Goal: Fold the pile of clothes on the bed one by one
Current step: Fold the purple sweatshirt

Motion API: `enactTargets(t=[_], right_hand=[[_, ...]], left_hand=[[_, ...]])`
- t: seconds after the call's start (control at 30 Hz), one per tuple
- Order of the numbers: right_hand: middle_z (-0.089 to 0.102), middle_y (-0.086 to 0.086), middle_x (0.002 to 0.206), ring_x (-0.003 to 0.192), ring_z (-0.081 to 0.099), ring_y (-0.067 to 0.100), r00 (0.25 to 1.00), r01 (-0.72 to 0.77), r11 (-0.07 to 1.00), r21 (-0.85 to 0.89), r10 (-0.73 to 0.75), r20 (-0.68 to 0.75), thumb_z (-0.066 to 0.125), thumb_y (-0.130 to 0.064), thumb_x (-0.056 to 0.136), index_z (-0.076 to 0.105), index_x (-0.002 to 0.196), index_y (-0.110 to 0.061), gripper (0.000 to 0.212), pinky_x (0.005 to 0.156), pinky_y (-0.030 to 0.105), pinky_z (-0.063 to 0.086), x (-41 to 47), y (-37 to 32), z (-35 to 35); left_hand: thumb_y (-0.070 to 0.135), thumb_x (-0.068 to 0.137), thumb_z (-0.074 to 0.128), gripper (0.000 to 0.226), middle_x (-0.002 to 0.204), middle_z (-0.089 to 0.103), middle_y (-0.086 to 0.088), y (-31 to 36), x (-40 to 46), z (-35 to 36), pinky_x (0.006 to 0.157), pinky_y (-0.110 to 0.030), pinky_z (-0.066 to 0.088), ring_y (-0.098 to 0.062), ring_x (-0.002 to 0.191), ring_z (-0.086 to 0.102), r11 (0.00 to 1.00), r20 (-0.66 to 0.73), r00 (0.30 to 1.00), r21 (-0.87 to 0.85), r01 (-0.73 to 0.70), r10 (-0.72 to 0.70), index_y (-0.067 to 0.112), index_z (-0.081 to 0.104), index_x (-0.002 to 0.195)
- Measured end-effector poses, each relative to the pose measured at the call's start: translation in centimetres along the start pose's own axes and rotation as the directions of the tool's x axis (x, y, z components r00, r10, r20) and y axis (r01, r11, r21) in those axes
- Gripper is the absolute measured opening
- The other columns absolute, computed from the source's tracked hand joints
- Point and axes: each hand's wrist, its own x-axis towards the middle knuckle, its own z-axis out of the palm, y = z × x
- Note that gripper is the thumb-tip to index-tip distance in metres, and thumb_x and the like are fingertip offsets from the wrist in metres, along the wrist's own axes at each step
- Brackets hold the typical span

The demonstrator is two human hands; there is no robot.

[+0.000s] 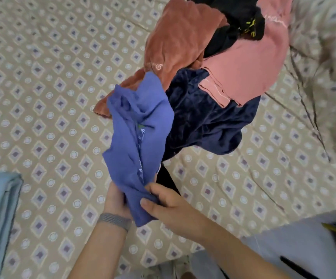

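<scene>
A: Biggest first. Bed [42, 97], beige sheet with a diamond and circle print, flat on the left, creased at right.

B: Then the pile [213, 67], upper centre to right. Rust velvety piece [175, 43], salmon-pink knit [249, 63], navy plush one [207, 117], something black [233, 21] at the top with yellow marks.

A: Task item?

B: Blue-violet garment [137, 141], thin soft jersey, bunched into a long twisted roll. Its far end lies against the rust and navy pieces, near end is in the hands. Long axis runs from the hands away toward the pile, tilted a bit left.

A: Grips?

B: Left hand [115, 200] is under and around the near end, fingers mostly hidden by cloth, so probably curled round it. Right hand [163, 204] pinches a fold, thumb on top, fingers tucked under. Both are at the same end, touching or nearly so.

A: So next move?

B: My guess: pull it clear toward the body, then spread it on the open sheet to the left. Limp fabric, will drag on the velvet.

A: Small stuff?

B: Light-blue folded denim-like cloth [0, 214] at left edge. Grey mesh band [114, 220] on left wrist.
</scene>
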Motion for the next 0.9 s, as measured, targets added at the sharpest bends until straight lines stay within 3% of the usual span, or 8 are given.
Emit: enactTargets(t=[0.07,0.1,0.17,0.3,0.43,0.63,0.8,0.9], right_hand=[[0.053,-0.016,0.074,0.066,0.048,-0.002,0.989,0.005,0.992,0.128,0.014,-0.149,0.047,-0.02,0.099,0.051,0.091,-0.014,0.011,0.07,0.013,0.041,-1.9,0.2,0.2],[0.051,-0.01,0.073,0.064,0.047,0.003,0.973,0.013,0.982,0.187,0.031,-0.231,0.05,-0.025,0.096,0.051,0.091,-0.011,0.016,0.069,0.016,0.041,-2.8,-0.1,0.3],[0.048,0.006,0.079,0.07,0.046,0.015,0.935,0.043,0.97,0.239,0.045,-0.353,0.054,-0.037,0.09,0.055,0.092,-0.013,0.025,0.071,0.027,0.04,-4.4,-1.5,0.7],[0.048,0.024,0.091,0.082,0.047,0.026,0.886,0.148,0.976,0.16,-0.059,-0.46,0.064,-0.055,0.084,0.05,0.1,0.003,0.061,0.074,0.035,0.04,-8.0,-6.8,3.6],[0.071,0.005,0.106,0.098,0.069,0.021,0.83,0.254,0.952,0.169,-0.125,-0.544,0.06,-0.03,0.086,0.064,0.107,-0.01,0.029,0.079,0.027,0.053,-12.1,-12.7,7.2],[0.066,0.012,0.094,0.081,0.068,0.019,0.739,0.458,0.839,0.293,-0.177,-0.65,0.056,-0.017,0.093,0.057,0.104,-0.005,0.016,0.066,0.026,0.055,-18.2,-17.5,12.1],[0.065,0.012,0.095,0.087,0.065,0.023,0.776,0.388,0.891,0.235,-0.178,-0.605,0.087,-0.05,0.06,0.063,0.1,-0.012,0.06,0.076,0.036,0.053,-21.1,-20.3,13.7],[0.061,0.008,0.084,0.075,0.06,0.017,0.785,0.362,0.913,0.189,-0.189,-0.59,0.071,-0.033,0.086,0.062,0.09,-0.015,0.02,0.071,0.032,0.049,-22.1,-22.0,13.8]], left_hand=[[0.037,0.044,0.096,0.051,0.072,0.073,-0.011,-0.4,-1.0,0.3,0.045,-0.029,0.055,-0.021,0.059,0.071,0.995,-0.064,0.998,0.102,-0.005,0.011,0.006,0.076,0.078],[0.035,0.076,0.078,0.033,0.077,0.074,-0.01,-0.5,-1.8,0.5,0.049,-0.027,0.056,-0.019,0.065,0.072,0.993,-0.082,0.995,0.114,-0.04,0.05,0.006,0.071,0.091],[0.026,0.1,0.044,0.027,0.092,0.075,-0.006,-0.2,-3.9,1.0,0.056,-0.025,0.057,-0.015,0.078,0.073,0.979,-0.077,0.984,0.134,-0.152,0.163,0.01,0.063,0.11],[0.018,0.102,0.042,0.029,0.106,0.071,-0.002,1.8,-11.3,3.4,0.056,-0.021,0.054,-0.009,0.08,0.071,0.908,-0.039,0.955,0.323,-0.266,0.294,0.014,0.058,0.126],[0.025,0.099,0.048,0.026,0.11,0.071,0.005,3.2,-20.2,5.4,0.068,-0.025,0.057,-0.014,0.096,0.071,0.823,0.083,0.948,0.477,-0.308,0.307,0.026,0.057,0.124],[0.021,0.096,0.057,0.018,0.081,0.063,-0.013,2.1,-29.0,5.6,0.066,-0.033,0.053,-0.022,0.073,0.06,0.61,0.137,0.942,0.731,-0.306,0.308,0.005,0.062,0.088],[0.027,0.087,0.069,0.035,0.062,0.047,-0.005,-0.2,-27.5,5.2,0.061,-0.03,0.038,-0.015,0.055,0.047,0.42,0.049,0.987,0.901,-0.111,0.154,0.012,0.046,0.065],[0.052,0.072,0.078,0.05,0.102,0.061,-0.008,-0.8,-25.2,4.8,0.066,-0.031,0.05,-0.019,0.076,0.062,0.355,-0.012,0.996,0.935,-0.02,0.089,0.018,0.052,0.098]])
